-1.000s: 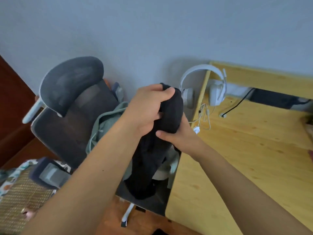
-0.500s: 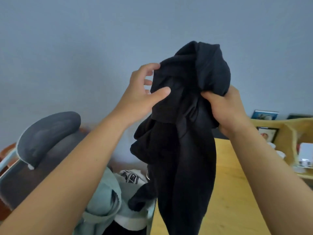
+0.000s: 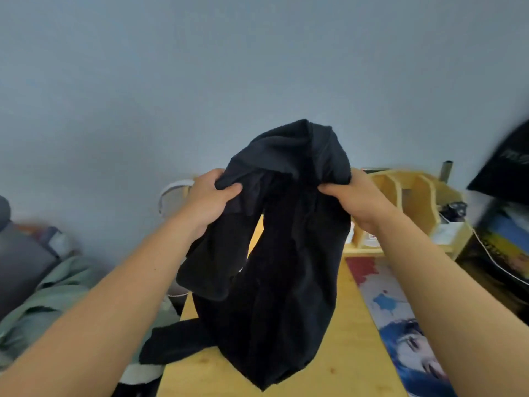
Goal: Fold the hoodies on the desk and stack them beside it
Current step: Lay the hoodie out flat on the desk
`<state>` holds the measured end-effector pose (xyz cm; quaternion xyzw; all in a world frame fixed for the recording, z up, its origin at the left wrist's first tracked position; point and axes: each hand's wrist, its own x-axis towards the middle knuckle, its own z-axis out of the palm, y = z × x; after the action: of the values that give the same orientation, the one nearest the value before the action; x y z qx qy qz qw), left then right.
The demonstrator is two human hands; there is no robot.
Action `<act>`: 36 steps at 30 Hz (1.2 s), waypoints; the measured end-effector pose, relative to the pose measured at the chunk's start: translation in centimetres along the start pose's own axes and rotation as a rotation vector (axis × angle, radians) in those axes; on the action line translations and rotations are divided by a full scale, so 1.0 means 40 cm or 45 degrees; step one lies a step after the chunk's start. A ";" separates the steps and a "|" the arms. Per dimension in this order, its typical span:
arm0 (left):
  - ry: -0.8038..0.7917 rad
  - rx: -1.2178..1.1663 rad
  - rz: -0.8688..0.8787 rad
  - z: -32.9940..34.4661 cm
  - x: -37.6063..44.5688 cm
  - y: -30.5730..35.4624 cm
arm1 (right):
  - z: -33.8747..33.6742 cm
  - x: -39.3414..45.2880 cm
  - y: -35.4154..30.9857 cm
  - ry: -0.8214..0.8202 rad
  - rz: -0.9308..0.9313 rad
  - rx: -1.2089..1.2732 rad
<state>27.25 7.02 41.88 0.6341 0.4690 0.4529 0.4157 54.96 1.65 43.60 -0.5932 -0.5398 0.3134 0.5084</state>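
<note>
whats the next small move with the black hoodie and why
Probably spread the hands apart and lower the black hoodie flat onto the desk. The left hand and right hand each grip a bunched top edge, and the cloth hangs crumpled between them, its lower end at the desk's front edge. It looks too tangled to fold before it is laid out.

We hold both bare forearms stretched forward and slightly upward, wrists level with each other. Our left hand [image 3: 210, 197] curls its fingers and thumb around a bunch of the black hoodie [image 3: 286, 253], while our right hand [image 3: 353, 197], well apart from the left, grips the opposite side, thumb pointing inward.
</note>
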 end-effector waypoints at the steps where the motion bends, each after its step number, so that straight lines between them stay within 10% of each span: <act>1: -0.042 0.025 -0.031 0.035 -0.010 -0.006 | -0.036 -0.004 0.049 -0.038 0.069 -0.046; 11: -0.636 0.625 -0.377 0.303 -0.238 -0.333 | -0.121 -0.253 0.589 -0.609 0.697 -0.490; 16: -0.839 1.195 -0.455 0.295 -0.394 -0.538 | -0.061 -0.393 0.760 -0.748 0.551 -0.746; 36: -0.337 1.218 -0.832 0.143 -0.583 -0.687 | 0.110 -0.478 0.987 -0.661 0.318 -1.353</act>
<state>23.27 -10.32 10.01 0.6250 0.7360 -0.0431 0.2567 59.39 -11.59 1.80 -0.7290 -0.6552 0.1927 -0.0466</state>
